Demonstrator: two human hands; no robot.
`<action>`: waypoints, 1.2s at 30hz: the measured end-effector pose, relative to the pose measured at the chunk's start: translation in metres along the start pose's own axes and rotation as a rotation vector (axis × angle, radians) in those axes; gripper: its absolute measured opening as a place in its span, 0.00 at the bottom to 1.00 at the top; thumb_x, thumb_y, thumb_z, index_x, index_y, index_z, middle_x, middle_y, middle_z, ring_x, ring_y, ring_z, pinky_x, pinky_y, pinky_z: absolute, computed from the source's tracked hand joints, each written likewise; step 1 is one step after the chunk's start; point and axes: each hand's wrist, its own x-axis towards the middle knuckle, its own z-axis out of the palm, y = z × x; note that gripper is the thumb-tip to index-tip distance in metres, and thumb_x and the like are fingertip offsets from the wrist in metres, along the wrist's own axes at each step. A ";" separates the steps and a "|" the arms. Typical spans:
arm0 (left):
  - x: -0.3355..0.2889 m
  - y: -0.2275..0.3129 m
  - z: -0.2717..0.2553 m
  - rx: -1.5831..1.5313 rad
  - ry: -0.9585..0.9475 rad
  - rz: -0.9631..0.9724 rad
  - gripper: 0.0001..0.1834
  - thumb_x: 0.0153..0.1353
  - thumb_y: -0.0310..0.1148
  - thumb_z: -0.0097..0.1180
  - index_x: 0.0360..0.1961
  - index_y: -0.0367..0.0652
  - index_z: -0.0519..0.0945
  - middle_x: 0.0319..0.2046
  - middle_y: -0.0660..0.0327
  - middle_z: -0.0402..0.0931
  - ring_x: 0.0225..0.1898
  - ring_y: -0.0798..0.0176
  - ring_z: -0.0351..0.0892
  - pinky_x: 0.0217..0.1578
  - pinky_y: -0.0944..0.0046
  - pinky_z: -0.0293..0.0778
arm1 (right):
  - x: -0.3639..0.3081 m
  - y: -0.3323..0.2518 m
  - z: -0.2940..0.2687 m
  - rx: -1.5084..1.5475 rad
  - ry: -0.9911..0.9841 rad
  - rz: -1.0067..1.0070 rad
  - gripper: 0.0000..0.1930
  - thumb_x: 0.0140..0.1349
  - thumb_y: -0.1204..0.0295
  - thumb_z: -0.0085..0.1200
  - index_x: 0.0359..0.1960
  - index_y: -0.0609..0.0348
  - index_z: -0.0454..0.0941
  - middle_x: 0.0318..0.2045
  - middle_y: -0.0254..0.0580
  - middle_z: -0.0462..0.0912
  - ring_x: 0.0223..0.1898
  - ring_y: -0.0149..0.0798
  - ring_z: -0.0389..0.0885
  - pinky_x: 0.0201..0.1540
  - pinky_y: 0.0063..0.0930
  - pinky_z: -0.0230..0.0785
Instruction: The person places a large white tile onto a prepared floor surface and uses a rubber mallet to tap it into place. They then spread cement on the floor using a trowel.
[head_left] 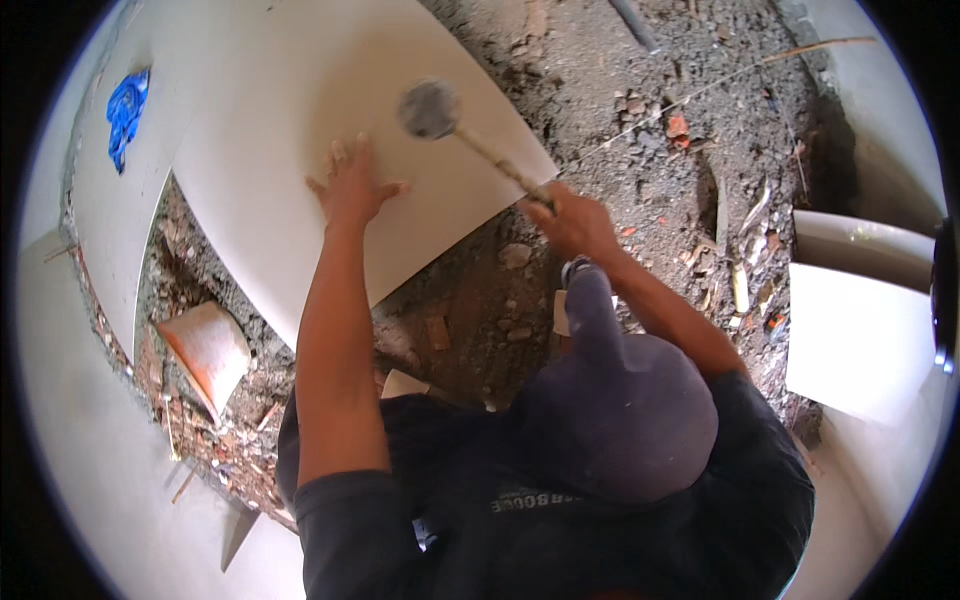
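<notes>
I'd tap squarely and lightly, well clear of my left hand (350,185), since a hard blow could crack the tile (280,120). That hand rests on it, spread wide; my right grip (568,222) is clamped on the mallet (430,108). The tile, broad, smooth and cream, lies over rubble (660,140) in front of me.

At head height, we look steeply down through one wide fisheye, close above the cap (630,420), facing the tile (290,120) near ahead and taking in rubble (650,120) around it.
</notes>
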 end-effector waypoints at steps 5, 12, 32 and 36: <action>-0.003 0.003 -0.001 0.034 -0.031 -0.015 0.59 0.43 0.62 0.68 0.73 0.63 0.48 0.74 0.52 0.43 0.74 0.50 0.43 0.67 0.30 0.36 | -0.011 0.006 0.009 0.001 -0.001 -0.041 0.26 0.66 0.43 0.45 0.38 0.58 0.72 0.24 0.54 0.80 0.29 0.59 0.81 0.34 0.52 0.71; 0.001 -0.002 0.006 0.059 -0.007 -0.001 0.60 0.42 0.64 0.67 0.73 0.64 0.48 0.74 0.54 0.43 0.74 0.51 0.44 0.67 0.29 0.37 | -0.009 0.015 0.004 -0.088 -0.132 0.149 0.25 0.67 0.46 0.45 0.39 0.58 0.72 0.25 0.55 0.81 0.31 0.61 0.81 0.35 0.52 0.71; -0.083 -0.075 0.069 -0.304 -0.031 -0.446 0.70 0.40 0.69 0.65 0.74 0.48 0.40 0.75 0.53 0.30 0.75 0.48 0.28 0.66 0.27 0.35 | 0.022 -0.029 0.018 0.158 -0.049 -0.340 0.19 0.66 0.53 0.50 0.39 0.60 0.73 0.23 0.58 0.80 0.29 0.62 0.80 0.31 0.49 0.70; -0.082 -0.076 0.071 -0.261 -0.058 -0.435 0.68 0.41 0.68 0.66 0.73 0.46 0.40 0.74 0.52 0.35 0.75 0.50 0.29 0.67 0.29 0.38 | 0.005 -0.026 0.022 0.016 -0.117 -0.343 0.20 0.66 0.52 0.51 0.39 0.59 0.74 0.23 0.56 0.80 0.29 0.61 0.80 0.30 0.47 0.70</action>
